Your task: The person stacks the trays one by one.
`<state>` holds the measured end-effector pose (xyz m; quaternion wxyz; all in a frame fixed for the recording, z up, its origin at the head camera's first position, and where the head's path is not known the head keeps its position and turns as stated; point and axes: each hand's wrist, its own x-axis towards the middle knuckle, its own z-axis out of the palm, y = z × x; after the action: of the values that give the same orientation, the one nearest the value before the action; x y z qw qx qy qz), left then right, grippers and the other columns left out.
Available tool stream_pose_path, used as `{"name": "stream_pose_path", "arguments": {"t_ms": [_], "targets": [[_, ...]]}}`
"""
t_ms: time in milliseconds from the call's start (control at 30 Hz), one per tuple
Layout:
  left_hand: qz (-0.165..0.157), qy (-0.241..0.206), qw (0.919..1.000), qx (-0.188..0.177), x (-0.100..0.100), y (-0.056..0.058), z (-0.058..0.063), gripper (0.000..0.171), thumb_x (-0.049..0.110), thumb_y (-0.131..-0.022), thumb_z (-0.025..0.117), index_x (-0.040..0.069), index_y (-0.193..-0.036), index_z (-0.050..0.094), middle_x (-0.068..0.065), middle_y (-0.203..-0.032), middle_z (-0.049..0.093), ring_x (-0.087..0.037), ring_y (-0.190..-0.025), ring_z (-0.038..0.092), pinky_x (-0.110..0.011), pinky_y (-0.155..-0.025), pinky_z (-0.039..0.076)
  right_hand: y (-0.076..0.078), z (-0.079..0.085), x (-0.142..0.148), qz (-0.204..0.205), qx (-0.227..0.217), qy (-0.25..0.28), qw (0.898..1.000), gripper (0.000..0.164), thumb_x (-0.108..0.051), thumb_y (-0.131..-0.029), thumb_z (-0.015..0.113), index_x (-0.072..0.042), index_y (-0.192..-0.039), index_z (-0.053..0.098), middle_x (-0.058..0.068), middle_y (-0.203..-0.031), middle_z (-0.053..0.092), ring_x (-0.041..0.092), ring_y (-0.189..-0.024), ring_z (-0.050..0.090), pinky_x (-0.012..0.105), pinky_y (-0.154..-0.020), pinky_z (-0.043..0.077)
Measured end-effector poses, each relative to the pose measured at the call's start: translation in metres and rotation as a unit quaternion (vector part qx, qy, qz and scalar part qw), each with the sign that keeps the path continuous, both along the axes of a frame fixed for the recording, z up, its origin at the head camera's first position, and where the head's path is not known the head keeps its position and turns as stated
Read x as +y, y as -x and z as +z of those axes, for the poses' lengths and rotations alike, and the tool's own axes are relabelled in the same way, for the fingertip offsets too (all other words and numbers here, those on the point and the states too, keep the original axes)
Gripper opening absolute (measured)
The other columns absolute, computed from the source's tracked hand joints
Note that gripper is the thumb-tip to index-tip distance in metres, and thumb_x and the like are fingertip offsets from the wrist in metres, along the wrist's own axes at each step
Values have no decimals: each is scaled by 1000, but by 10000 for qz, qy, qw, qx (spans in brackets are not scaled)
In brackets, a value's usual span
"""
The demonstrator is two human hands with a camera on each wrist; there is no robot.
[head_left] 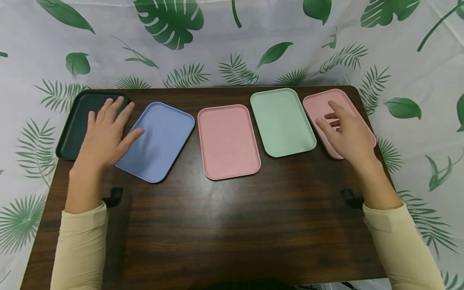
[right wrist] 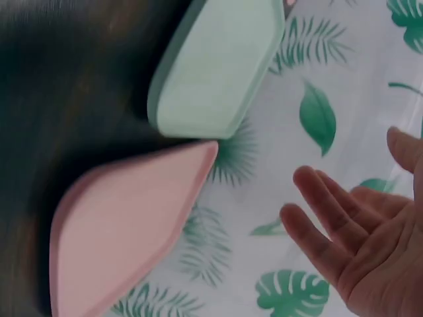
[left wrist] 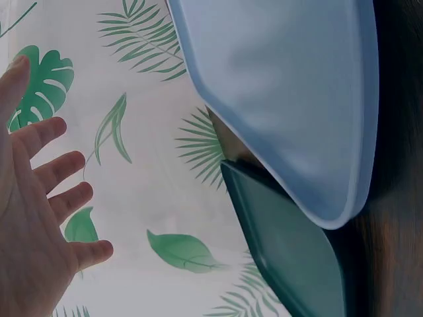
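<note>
My left hand (head_left: 103,139) is over the dark green tray (head_left: 77,125) and the near edge of the blue tray (head_left: 161,137), fingers spread and holding nothing. In the left wrist view that hand (left wrist: 39,205) appears apart from both trays. On the far right, my right hand (head_left: 348,135) hovers over a pink tray (head_left: 319,102) and partly covers it. Its fingers are loosely bent, with nothing between them. The right wrist view shows this hand (right wrist: 370,244) palm visible, away from the pink tray (right wrist: 125,218) and the light green tray (right wrist: 211,72).
Between the hands lie the light green tray and another pink tray (head_left: 229,141) on the dark wooden table (head_left: 232,225). Black straps (head_left: 114,197) show at both wrists. A white cloth with green leaves (head_left: 224,40) surrounds the table's back and sides.
</note>
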<state>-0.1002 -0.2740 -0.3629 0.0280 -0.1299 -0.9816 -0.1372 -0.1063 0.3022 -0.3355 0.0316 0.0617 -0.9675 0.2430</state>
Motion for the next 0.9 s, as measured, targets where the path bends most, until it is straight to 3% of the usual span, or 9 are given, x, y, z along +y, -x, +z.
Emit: {"name": "stream_pose_path", "arguments": {"t_ms": [167,400,567,900], "targets": [[-151,-132,9998,-75,5,5,-2,71,51,-97,47,17,-153,21,-12,-159,14,-32,-147,6,-67,-109,-1,-5,-7,-11,-217,-93,318,9992,56,-43,-95,56,-14,-141,48,21,-112,67,38,-93,65,53,-78,48],[-511,-391,9979,-42,17,16,-6,69,46,-95,53,13,-151,28,-12,-156,26,-34,-142,23,-65,-110,6,-11,-19,-25,-225,-521,795,9952,53,-49,-92,57,-9,-127,61,14,-95,71,22,-75,69,21,-54,46],[-681,-593,9959,94,32,27,-12,66,42,-95,56,9,-148,35,-14,-150,36,-34,-137,34,-64,-108,16,-14,-28,-36,-169,-986,1125,9886,53,-50,-92,57,-5,-120,63,17,-94,71,26,-77,71,21,-56,51],[-970,-685,9929,-93,60,54,-24,61,43,-96,54,10,-146,40,-12,-147,42,-32,-134,38,-62,-107,22,-21,-47,-52,-104,-1546,1356,9786,51,-51,-92,57,-5,-111,68,11,-85,72,29,-76,70,27,-61,54]]}}
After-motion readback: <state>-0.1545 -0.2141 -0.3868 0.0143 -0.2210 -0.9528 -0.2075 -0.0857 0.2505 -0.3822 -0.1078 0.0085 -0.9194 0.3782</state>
